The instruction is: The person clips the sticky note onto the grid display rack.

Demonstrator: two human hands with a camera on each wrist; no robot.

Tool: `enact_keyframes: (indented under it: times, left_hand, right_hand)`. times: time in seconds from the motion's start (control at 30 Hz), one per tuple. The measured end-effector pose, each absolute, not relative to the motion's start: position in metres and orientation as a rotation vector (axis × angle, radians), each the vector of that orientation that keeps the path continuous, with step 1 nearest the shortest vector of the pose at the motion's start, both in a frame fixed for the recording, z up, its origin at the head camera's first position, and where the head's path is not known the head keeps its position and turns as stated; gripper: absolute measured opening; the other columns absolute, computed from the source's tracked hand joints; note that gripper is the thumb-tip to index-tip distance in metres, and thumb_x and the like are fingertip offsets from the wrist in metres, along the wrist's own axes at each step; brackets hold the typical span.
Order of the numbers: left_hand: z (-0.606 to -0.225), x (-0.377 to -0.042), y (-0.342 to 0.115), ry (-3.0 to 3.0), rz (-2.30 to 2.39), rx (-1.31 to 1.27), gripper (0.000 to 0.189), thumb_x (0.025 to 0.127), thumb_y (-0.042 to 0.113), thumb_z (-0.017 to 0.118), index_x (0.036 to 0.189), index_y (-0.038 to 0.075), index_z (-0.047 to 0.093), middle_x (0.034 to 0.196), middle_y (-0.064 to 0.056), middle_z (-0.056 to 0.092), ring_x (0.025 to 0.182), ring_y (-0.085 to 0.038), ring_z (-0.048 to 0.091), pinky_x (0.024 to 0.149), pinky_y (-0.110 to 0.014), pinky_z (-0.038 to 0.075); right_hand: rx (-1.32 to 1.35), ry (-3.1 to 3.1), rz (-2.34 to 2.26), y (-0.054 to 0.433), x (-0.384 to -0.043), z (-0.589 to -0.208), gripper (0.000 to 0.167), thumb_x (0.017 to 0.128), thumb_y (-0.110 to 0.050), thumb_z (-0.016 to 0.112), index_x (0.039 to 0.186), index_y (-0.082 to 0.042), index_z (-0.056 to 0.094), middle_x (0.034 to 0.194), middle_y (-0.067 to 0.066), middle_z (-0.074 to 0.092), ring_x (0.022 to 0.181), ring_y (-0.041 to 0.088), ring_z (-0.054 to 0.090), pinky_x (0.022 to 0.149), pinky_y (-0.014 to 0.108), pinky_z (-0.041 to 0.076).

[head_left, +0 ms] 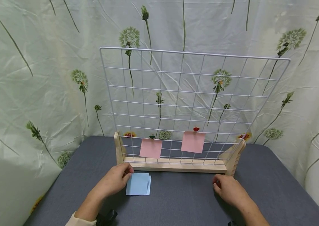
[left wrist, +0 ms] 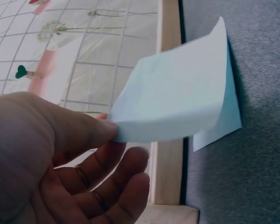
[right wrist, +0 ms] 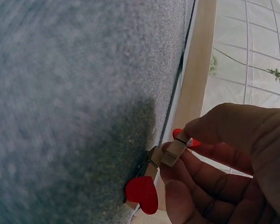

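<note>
My left hand (head_left: 117, 177) pinches the near corner of a light blue paper square (left wrist: 172, 93) between thumb and forefinger. The sheet is lifted and bent in the left wrist view. Under it, a second blue paper square (left wrist: 229, 114) lies on the table. On the right, my right hand (head_left: 230, 190) grips a small wooden clothespin (right wrist: 175, 151) with a red heart on it, mostly hidden in the head view. Beside my fingertips in the right wrist view is another red-heart clothespin (right wrist: 142, 193), low by the tabletop.
A white wire grid (head_left: 176, 118) stands upright in a wooden base (head_left: 173, 165). Two pink paper squares hang from it, the left one (head_left: 151, 148) by a green-heart clothespin (head_left: 152, 137), the right one (head_left: 192, 142) by a red-heart clothespin (head_left: 196, 129). Dark grey cloth (head_left: 182, 201) covers the table.
</note>
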State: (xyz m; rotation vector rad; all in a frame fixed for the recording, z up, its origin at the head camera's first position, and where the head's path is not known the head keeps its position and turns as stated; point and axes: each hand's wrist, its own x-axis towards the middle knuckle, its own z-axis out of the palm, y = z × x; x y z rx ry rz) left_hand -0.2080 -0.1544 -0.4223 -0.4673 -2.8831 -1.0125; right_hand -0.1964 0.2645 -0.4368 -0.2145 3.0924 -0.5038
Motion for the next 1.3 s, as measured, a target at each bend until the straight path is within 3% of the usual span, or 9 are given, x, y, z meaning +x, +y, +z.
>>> enact_keyframes:
  times: [0.33, 0.7, 1.03, 1.3]
  left_hand:
    - [-0.410, -0.204, -0.155, -2.912, -1.101, -0.462, 0.011, 0.097, 0.006, 0.064, 0.093, 0.015, 0.068, 0.080, 0.004, 0.062, 0.072, -0.009, 0.052, 0.064, -0.025, 0.043]
    - [-0.397, -0.199, -0.160, -2.835, -1.288, -0.671, 0.009, 0.100, 0.008, 0.061, 0.102, 0.013, 0.068, 0.091, 0.002, 0.067, 0.077, -0.004, 0.056, 0.067, -0.024, 0.048]
    - [-0.384, -0.190, -0.153, -2.766, -1.414, -0.599, 0.008, 0.098, 0.014, 0.068, 0.105, 0.014, 0.064, 0.091, 0.000, 0.065, 0.077, -0.010, 0.058, 0.065, -0.025, 0.050]
    - [-0.380, -0.185, -0.148, -2.653, -1.440, -0.517, 0.008, 0.095, 0.014, 0.073, 0.099, 0.016, 0.066, 0.087, 0.002, 0.065, 0.073, -0.007, 0.055, 0.063, -0.023, 0.048]
  right_hand:
    - [-0.221, 3.109, -0.548, 0.263, -0.193, -0.436, 0.013, 0.083, -0.010, 0.077, 0.081, -0.017, 0.067, 0.069, -0.006, 0.059, 0.062, 0.009, 0.050, 0.059, 0.031, 0.043]
    - [-0.372, 3.195, -0.590, 0.261, -0.188, -0.429, 0.016, 0.079, -0.008, 0.081, 0.079, -0.019, 0.069, 0.074, -0.009, 0.062, 0.068, 0.003, 0.056, 0.062, 0.026, 0.048]
    - [-0.610, 3.189, -0.616, 0.256, -0.179, -0.411, 0.005, 0.088, -0.016, 0.079, 0.091, -0.018, 0.077, 0.087, -0.010, 0.070, 0.073, 0.001, 0.061, 0.063, 0.024, 0.050]
    - [-0.611, 3.262, -0.720, 0.247, -0.169, -0.394, 0.009, 0.089, -0.014, 0.078, 0.091, -0.023, 0.075, 0.082, -0.015, 0.066, 0.071, -0.007, 0.054, 0.061, 0.021, 0.048]
